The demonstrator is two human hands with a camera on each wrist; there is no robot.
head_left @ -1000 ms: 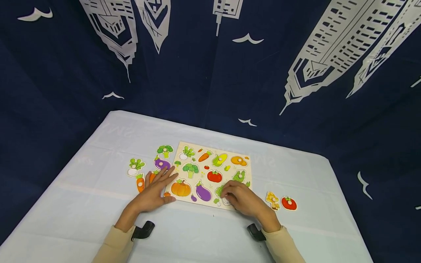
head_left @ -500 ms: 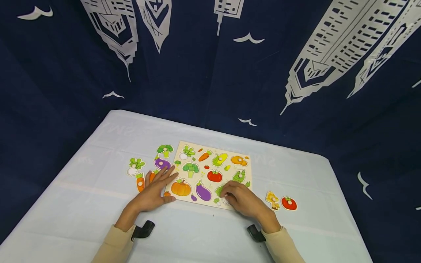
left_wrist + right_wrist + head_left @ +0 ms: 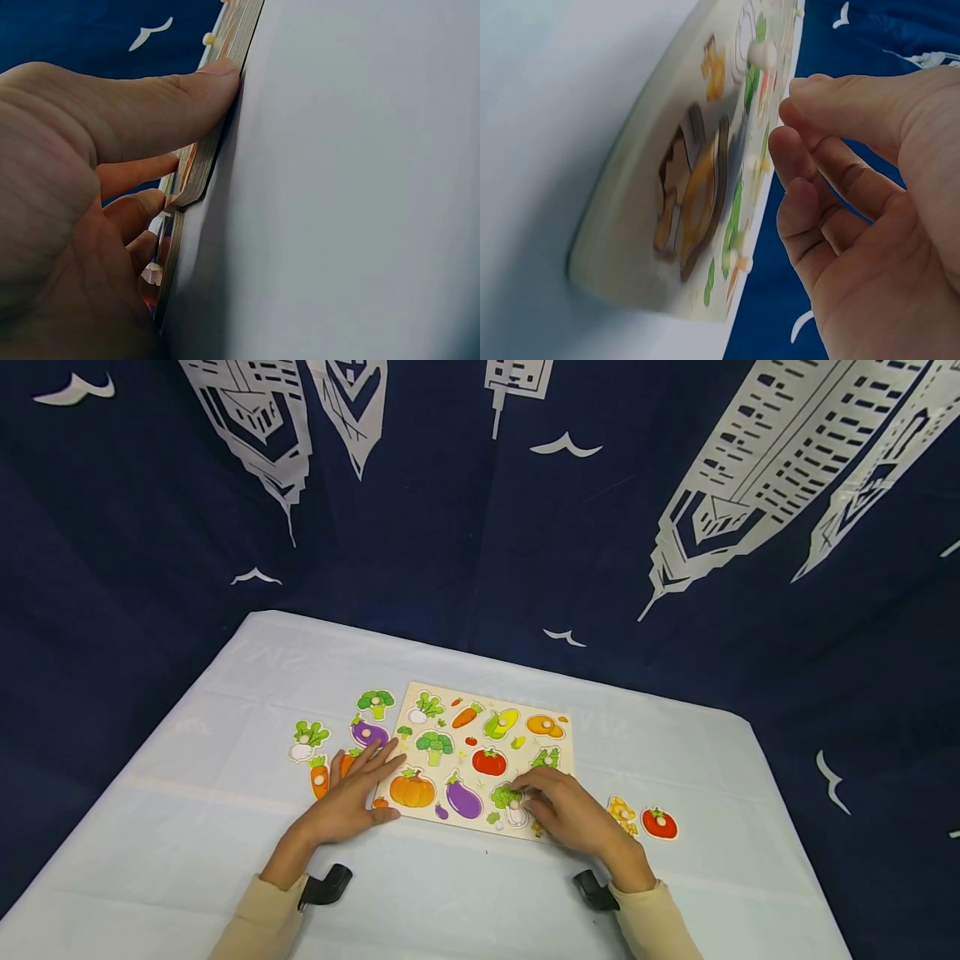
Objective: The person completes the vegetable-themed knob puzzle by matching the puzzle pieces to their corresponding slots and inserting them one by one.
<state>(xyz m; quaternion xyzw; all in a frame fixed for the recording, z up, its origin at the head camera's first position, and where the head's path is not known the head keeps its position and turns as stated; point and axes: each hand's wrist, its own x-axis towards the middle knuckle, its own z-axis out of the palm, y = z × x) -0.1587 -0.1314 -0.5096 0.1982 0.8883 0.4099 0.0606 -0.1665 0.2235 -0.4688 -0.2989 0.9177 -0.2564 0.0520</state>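
A wooden vegetable peg puzzle board lies on the table. My left hand rests at its left end, fingers spread over the edge and thumb against the front side. My right hand hovers over the board's right front corner, its fingers loosely curled and holding nothing. Just left of those fingers, the bok choy piece sits in its place on the board. In the right wrist view a round white knob stands apart from the fingertips. The mushroom-shaped recess shows beneath the hand.
Left of the board lie loose pieces: broccoli, eggplant, white radish, carrot and an orange piece partly behind my left hand. To the right lie a mushroom piece and a tomato piece.
My right hand has let go of the bok choy piece and shifted right, uncovering it and now partly covering the loose mushroom piece. My left hand stays where it was.
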